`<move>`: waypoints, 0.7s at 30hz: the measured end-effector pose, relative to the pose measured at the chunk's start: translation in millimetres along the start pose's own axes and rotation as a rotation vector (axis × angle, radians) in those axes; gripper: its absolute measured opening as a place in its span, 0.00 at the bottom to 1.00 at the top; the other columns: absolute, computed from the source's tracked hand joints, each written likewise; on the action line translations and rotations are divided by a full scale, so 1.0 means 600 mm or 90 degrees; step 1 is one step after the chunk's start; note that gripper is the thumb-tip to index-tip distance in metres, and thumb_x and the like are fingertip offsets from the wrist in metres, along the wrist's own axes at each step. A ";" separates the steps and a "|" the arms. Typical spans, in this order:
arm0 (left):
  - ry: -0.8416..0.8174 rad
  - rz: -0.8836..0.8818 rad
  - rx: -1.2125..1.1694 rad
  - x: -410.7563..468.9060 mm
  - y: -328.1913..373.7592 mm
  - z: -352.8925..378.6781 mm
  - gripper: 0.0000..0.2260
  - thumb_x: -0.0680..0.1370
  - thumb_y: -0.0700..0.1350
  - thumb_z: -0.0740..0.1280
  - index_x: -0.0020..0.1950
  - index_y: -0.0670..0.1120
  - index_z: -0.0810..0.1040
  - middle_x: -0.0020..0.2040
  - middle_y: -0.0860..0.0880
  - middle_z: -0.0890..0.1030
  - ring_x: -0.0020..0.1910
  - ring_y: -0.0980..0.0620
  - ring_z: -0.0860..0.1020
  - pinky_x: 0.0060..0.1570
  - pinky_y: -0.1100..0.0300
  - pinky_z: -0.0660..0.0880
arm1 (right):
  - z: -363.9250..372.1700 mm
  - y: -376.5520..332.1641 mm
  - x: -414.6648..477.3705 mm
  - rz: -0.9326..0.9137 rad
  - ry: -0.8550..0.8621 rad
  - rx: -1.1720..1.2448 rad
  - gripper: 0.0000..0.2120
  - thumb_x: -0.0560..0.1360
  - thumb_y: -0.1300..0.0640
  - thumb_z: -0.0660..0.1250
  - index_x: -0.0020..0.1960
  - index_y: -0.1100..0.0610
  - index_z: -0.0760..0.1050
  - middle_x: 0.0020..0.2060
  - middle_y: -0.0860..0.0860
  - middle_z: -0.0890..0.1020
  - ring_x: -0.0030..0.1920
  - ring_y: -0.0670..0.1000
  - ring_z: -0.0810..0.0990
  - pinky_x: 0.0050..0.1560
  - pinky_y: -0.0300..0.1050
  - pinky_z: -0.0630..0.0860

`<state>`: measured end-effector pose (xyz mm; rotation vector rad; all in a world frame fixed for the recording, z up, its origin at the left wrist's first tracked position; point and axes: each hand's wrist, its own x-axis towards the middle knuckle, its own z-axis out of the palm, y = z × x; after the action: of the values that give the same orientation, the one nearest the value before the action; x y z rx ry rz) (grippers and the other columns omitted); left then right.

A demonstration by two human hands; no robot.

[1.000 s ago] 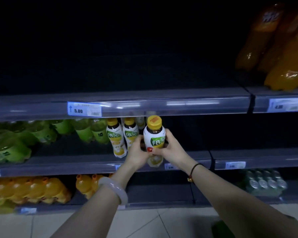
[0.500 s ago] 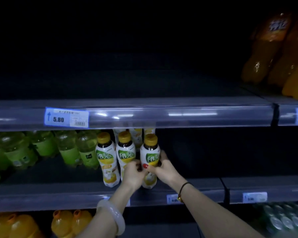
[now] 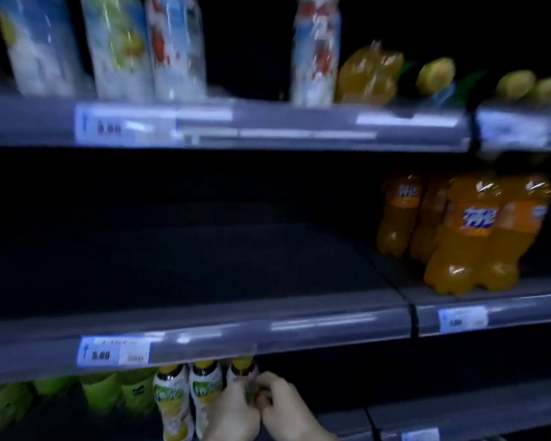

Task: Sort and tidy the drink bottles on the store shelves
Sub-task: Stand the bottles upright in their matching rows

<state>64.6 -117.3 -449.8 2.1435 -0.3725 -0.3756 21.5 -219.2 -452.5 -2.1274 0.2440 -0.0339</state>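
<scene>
At the bottom of the view, both hands wrap a white yellow-capped bottle (image 3: 243,374) standing on the low shelf. My left hand (image 3: 233,415) covers its left side and my right hand (image 3: 287,405) its right side, so only the cap and shoulder show. Two matching white bottles (image 3: 172,402) stand just to its left, upright in a row. Green bottles (image 3: 109,396) fill the shelf further left. The frame is blurred.
The middle shelf (image 3: 204,326) is dark and bare on its left part, with orange soda bottles (image 3: 468,237) at its right. The top shelf (image 3: 268,128) holds tall white cartons (image 3: 175,49) and more orange and yellow drinks. Blue price tags (image 3: 113,351) sit on the rails.
The view has tilted upward, so the shelves slid down and a top shelf appeared. Both hands still hold the bottle, now set on the shelf beside the two others.
</scene>
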 end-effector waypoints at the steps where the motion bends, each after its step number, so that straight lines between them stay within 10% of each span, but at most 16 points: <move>1: 0.005 0.025 0.012 -0.014 0.047 -0.017 0.14 0.75 0.37 0.64 0.60 0.44 0.77 0.56 0.45 0.80 0.59 0.51 0.77 0.60 0.61 0.71 | -0.030 -0.034 -0.019 -0.026 0.039 -0.006 0.14 0.75 0.58 0.61 0.59 0.54 0.78 0.51 0.47 0.81 0.54 0.42 0.78 0.53 0.25 0.70; 9: 0.058 0.309 -0.036 -0.115 0.460 -0.211 0.15 0.69 0.31 0.64 0.39 0.54 0.76 0.40 0.45 0.84 0.44 0.48 0.83 0.50 0.53 0.79 | -0.333 -0.365 -0.135 -0.241 0.285 -0.056 0.14 0.76 0.65 0.59 0.56 0.58 0.80 0.50 0.53 0.84 0.53 0.49 0.81 0.57 0.41 0.75; 16: 0.064 0.435 -0.137 -0.114 0.682 -0.242 0.15 0.71 0.31 0.65 0.52 0.48 0.75 0.42 0.55 0.79 0.42 0.59 0.79 0.41 0.74 0.75 | -0.524 -0.490 -0.153 -0.295 0.395 -0.005 0.11 0.75 0.66 0.63 0.56 0.61 0.78 0.49 0.54 0.83 0.51 0.49 0.81 0.55 0.38 0.76; 21: 0.050 0.431 -0.165 -0.055 0.771 -0.197 0.20 0.72 0.30 0.65 0.63 0.40 0.73 0.55 0.42 0.79 0.53 0.49 0.79 0.55 0.58 0.75 | -0.640 -0.476 -0.112 -0.279 0.406 -0.061 0.12 0.76 0.66 0.63 0.59 0.63 0.77 0.54 0.56 0.82 0.53 0.48 0.79 0.51 0.28 0.72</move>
<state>24.4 -271.8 1.5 1.6530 -0.9122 0.0499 -44.4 -378.0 -1.0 -2.1719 0.1431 -0.9806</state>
